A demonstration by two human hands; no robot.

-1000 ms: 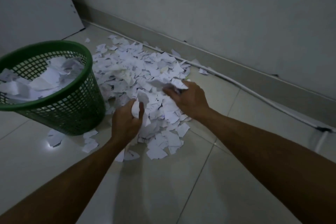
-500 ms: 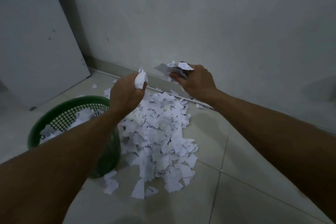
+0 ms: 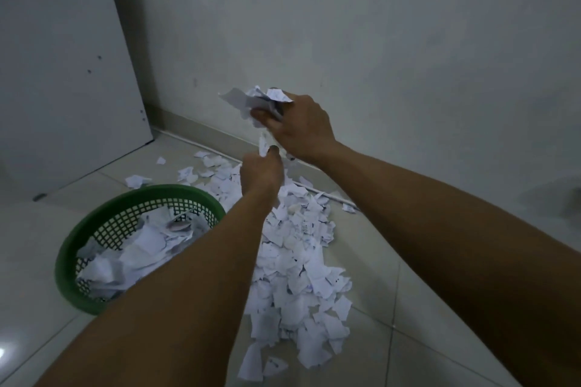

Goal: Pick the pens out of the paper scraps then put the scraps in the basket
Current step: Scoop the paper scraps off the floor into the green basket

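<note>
Holding both hands raised above the floor pile: right hand (image 3: 298,126) clutches a crumpled wad of scraps (image 3: 251,100), with something dark among them that may be a pen, though this cannot be confirmed. Left hand (image 3: 262,171), just below and nearly touching, pinches a single scrap (image 3: 262,144), probably teasing paper away from the wad. Green basket (image 3: 94,220), partly filled, sits left of the remaining scrap pile (image 3: 298,276), close enough for easy dropping.

We seem to be in a plain indoor room: glossy pale floor tiles (image 3: 440,339) below our hands, a bare grey painted wall (image 3: 408,41) beyond them.
</note>
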